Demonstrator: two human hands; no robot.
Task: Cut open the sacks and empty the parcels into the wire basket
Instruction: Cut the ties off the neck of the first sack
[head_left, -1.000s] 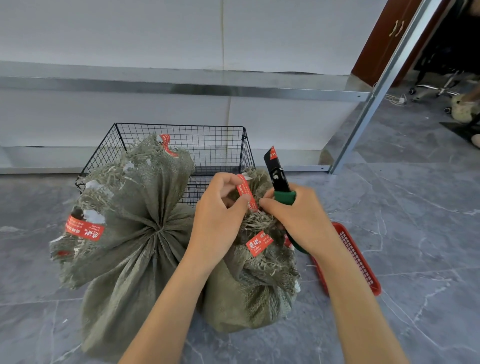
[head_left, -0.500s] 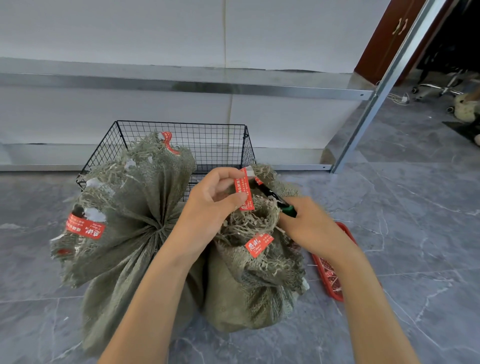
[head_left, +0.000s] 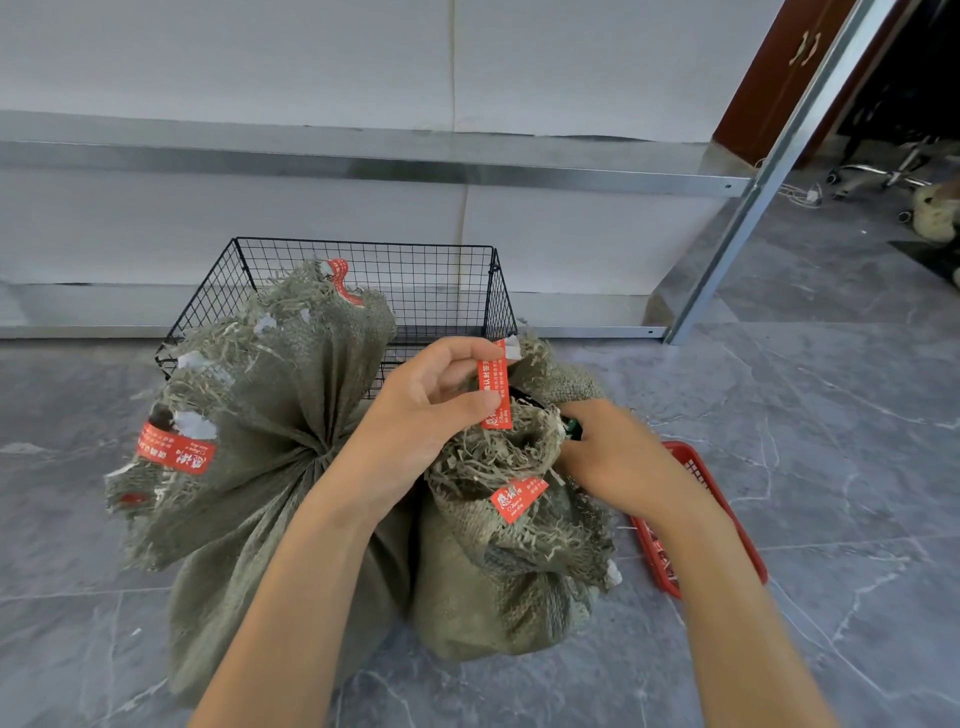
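Head view: two forearms reach in from the near edge over a grey floor. The smaller sack stands upright on it, long axis vertical, frayed mouth pointing up. The left hand pinches a red tape strip at that mouth between thumb and fingers, and the strip stands upright. The right hand, against the sack's right side, is curled round a green-handled tool. Most of the tool is hidden, so I cannot tell where its blade points. A red tray lies under that wrist. The larger sack stands to the left, touching the smaller one, with its tied neck up. Behind both sits the wire basket, long side running left to right.
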